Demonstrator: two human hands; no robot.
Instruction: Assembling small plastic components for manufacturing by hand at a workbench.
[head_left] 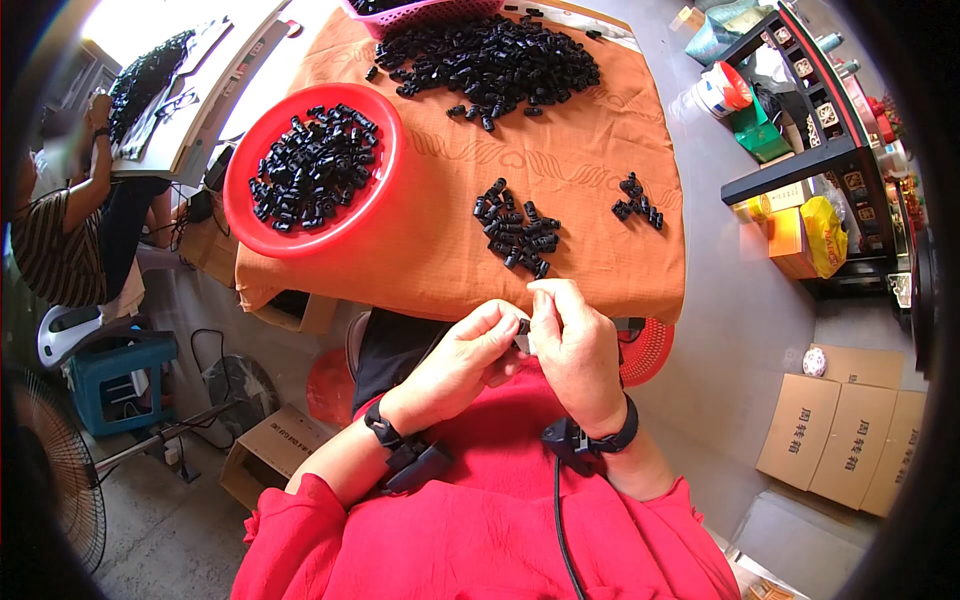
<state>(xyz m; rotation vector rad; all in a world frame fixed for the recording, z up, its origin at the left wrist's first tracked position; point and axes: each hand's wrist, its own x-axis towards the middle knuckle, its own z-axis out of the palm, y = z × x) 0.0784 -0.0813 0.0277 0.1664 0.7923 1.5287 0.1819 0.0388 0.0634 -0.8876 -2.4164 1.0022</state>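
Close together before my chest, at the near edge of the cloth-covered table, are both my hands. My left hand [458,358] is closed, with a small black plastic part [523,328] pinched at its fingertips. Right beside that part, my right hand [582,352] has its thumb and forefinger pressed together; what they grip is too small to make out. Just beyond lies a small group of black plastic parts [515,232], with a smaller cluster [638,203] to its right. A red basin [392,180] at the left holds many similar pieces.
A large heap of black parts [490,65] covers the table's far side, beside a pink basket [425,14]. An orange cloth [600,270] drapes the table. Another person [75,225] sits at a white table on the left. Cardboard boxes [800,425] stand at right, a fan [55,470] at lower left.
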